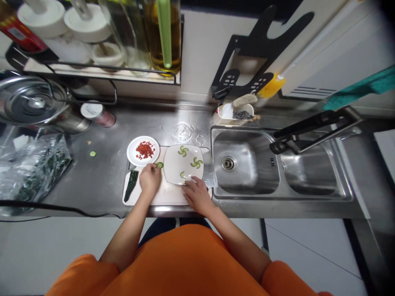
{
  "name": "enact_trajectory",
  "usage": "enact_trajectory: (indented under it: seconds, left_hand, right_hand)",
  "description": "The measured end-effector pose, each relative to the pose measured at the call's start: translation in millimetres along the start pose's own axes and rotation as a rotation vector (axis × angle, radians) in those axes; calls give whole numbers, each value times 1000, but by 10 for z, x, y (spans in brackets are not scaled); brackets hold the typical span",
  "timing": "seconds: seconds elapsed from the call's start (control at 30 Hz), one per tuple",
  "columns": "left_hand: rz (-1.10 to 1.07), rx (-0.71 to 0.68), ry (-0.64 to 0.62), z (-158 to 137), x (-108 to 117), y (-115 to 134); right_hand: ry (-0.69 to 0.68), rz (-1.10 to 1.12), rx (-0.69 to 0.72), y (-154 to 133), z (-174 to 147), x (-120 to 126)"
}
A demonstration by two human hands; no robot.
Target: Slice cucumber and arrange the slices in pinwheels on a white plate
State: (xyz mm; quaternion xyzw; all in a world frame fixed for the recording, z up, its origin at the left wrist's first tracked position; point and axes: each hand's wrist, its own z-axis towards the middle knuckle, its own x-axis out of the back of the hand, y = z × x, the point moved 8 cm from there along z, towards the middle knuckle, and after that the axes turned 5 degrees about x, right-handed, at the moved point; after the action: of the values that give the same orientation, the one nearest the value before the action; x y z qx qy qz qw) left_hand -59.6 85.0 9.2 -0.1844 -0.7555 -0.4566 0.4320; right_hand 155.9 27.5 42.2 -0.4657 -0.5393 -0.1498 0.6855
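Note:
My left hand [150, 179] is closed, fingertips pinching some green cucumber slices [159, 165] just left of a white square plate [169, 173]. On the plate, cut cucumber pieces form two pinwheels, one at the top [183, 151] and one at the right [196, 163]. A smaller group of cucumber pieces [182, 175] lies near the plate's front edge. There my right hand [197, 195] reaches over the rim, fingers bent and apart, fingertips by those pieces. Beneath is a white cutting board [166, 197], with a dark green cucumber piece [131, 186] at its left end.
A round white plate [131, 152] holds chopped red bits. A knife blade [210, 168] shows right of the square plate. The sink [240, 164] is to the right. A plastic bag of greens [40, 172], a pot [33, 102] and a lidded container [98, 114] stand left.

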Motion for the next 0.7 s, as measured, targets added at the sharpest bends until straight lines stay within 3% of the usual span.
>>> enact_trajectory:
  seconds: [0.23, 0.47, 0.57, 0.7]
  left_hand:
    - [-356, 123, -103, -27, 68, -26]
    - [-696, 68, -541, -350, -151, 353]
    - [-788, 77, -693, -515, -285, 495]
    - [-894, 176, -768, -620, -384, 540]
  right_hand:
    - [124, 126, -35, 50, 71, 75]
    - [323, 437, -223, 274, 368, 249]
    - [288, 637, -374, 383, 447, 235]
    - [206, 836, -463, 417, 465, 211]
